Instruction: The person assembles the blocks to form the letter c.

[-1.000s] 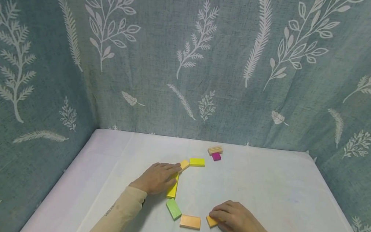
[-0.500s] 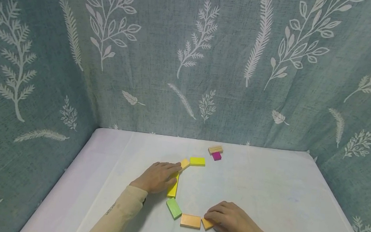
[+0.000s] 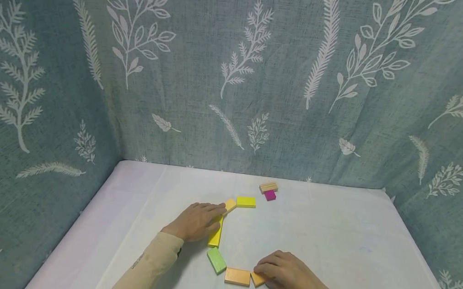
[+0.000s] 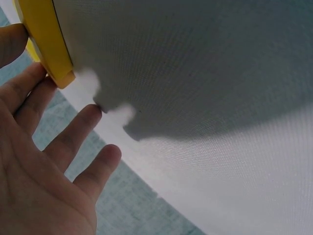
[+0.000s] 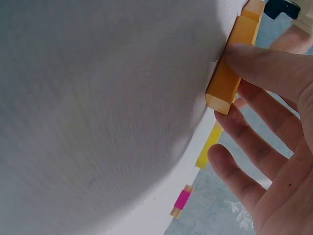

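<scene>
In the head view, my left hand [image 3: 195,221] rests over a long yellow block [image 3: 215,237], its fingers stretched toward a light orange block [image 3: 231,205]. Thumb and fingertips touch the yellow block [image 4: 46,36] in the left wrist view, while the other two fingers are spread. My right hand [image 3: 291,274] pinches an orange block [image 3: 258,279] lying at an angle, its corner right at the end of another orange block [image 3: 238,276]. The right wrist view shows the thumb on a long side of the held block [image 5: 230,68] and fingers behind it.
A green block [image 3: 216,260] lies between the long yellow block and the orange one, forming a curved row. A shorter yellow block [image 3: 246,202] ends the row at the back. Beyond it are a ridged wooden piece [image 3: 268,187] and a magenta block [image 3: 270,195] on the white tabletop [image 3: 331,231].
My right hand has slid its orange block left, closing the gap to the neighbouring orange block, and now holds it there. The left hand has stayed in place.
</scene>
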The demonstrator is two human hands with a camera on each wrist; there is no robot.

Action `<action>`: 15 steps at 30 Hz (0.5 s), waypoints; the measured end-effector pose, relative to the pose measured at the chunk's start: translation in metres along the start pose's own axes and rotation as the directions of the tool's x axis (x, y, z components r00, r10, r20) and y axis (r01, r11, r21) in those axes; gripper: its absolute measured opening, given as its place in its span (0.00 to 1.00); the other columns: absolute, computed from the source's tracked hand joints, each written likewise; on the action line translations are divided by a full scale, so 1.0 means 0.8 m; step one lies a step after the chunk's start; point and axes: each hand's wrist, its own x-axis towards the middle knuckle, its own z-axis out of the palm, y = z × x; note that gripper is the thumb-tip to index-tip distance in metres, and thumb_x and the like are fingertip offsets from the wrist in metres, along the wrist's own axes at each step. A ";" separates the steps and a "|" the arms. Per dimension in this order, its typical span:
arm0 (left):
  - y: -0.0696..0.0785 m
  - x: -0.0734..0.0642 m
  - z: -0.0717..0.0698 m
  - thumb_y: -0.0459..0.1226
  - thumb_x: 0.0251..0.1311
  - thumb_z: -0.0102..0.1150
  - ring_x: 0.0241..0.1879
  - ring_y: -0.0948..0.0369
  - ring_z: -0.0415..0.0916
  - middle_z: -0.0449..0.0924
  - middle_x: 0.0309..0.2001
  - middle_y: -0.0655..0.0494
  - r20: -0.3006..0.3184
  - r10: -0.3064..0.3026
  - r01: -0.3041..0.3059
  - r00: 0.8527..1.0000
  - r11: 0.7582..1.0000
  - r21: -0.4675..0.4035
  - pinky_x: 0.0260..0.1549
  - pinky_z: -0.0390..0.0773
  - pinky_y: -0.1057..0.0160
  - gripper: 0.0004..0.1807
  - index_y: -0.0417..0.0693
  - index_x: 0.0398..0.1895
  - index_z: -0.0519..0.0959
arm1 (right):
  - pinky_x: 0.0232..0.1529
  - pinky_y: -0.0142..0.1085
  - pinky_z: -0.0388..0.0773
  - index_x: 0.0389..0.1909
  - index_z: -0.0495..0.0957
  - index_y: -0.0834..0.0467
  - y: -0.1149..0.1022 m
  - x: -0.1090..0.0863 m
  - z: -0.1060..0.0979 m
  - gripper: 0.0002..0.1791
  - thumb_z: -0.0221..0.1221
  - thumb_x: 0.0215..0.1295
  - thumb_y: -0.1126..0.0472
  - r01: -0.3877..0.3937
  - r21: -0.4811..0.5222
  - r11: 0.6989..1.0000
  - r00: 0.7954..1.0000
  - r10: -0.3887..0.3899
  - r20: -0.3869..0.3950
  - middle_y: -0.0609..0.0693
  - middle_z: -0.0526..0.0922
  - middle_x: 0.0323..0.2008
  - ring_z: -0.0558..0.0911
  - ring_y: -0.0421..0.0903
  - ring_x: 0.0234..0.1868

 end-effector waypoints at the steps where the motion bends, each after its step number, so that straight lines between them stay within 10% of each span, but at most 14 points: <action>1: 0.000 0.000 0.000 0.47 0.75 0.50 0.70 0.52 0.67 0.69 0.72 0.57 -0.001 0.000 0.000 1.000 1.000 0.000 0.68 0.66 0.44 0.25 0.54 0.72 0.72 | 0.53 0.36 0.82 0.52 0.85 0.42 0.000 0.000 0.000 0.19 0.72 0.61 0.59 -0.003 0.000 1.000 1.000 0.003 0.004 0.31 0.83 0.49 0.79 0.33 0.51; 15: -0.001 -0.001 0.001 0.47 0.75 0.50 0.70 0.53 0.67 0.69 0.73 0.58 -0.011 0.007 -0.007 1.000 1.000 0.001 0.69 0.66 0.46 0.25 0.54 0.72 0.72 | 0.54 0.37 0.81 0.52 0.84 0.43 0.000 0.000 0.000 0.19 0.72 0.61 0.60 0.007 0.000 1.000 1.000 -0.007 -0.007 0.32 0.82 0.50 0.79 0.33 0.52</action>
